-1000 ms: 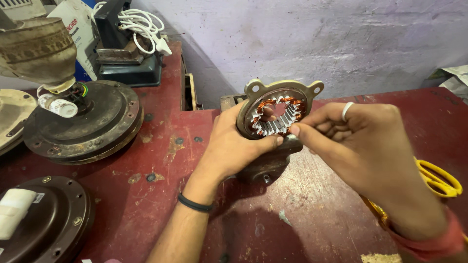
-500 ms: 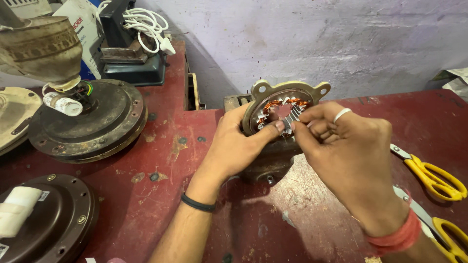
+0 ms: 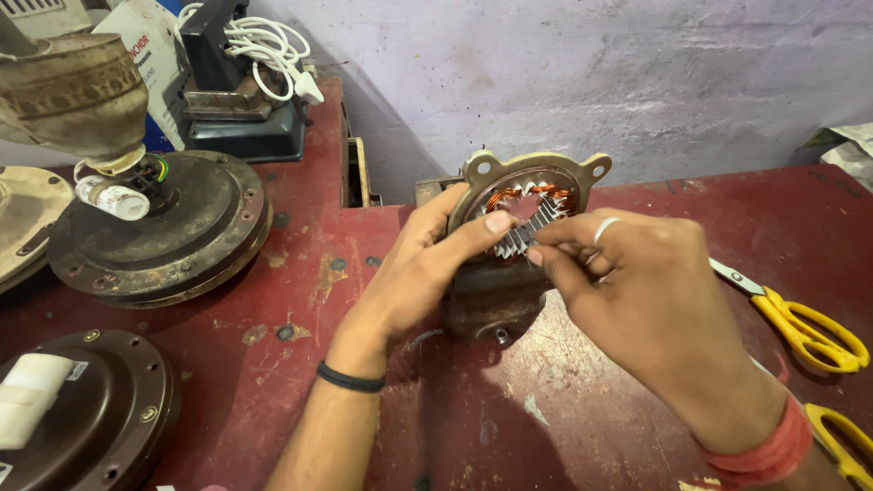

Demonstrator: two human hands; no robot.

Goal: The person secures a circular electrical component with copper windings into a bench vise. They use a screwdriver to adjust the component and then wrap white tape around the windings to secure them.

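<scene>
A small motor stator [image 3: 532,214] — a round metal ring with mounting ears, copper windings and pale slot liners inside — is held tilted up off the red table [image 3: 273,382], over the middle of its back edge, close to the grey wall [image 3: 637,73]. It sits on or just above a dark, rusty motor housing [image 3: 491,305] that rests on the table; whether the two touch cannot be told.

The left hand [image 3: 427,268] wraps the stator's left rim from behind, thumb pressed across the front face, so it is clamped on the ring. A black band circles that wrist. The right hand [image 3: 637,291] comes in from the right, thumb and forefinger pinched together at the pale liners on the stator's lower inner edge; what lies between the fingertips is too small to make out. A ring shows on one finger, a red band on the wrist.

Yellow-handled scissors [image 3: 800,327] lie near the table's right edge. Toward the left edge sit a dark round fan motor cover [image 3: 173,241] and, at the front left corner, another round cover [image 3: 100,409]. A coiled white cable [image 3: 273,50] rests on equipment at the back left corner.
</scene>
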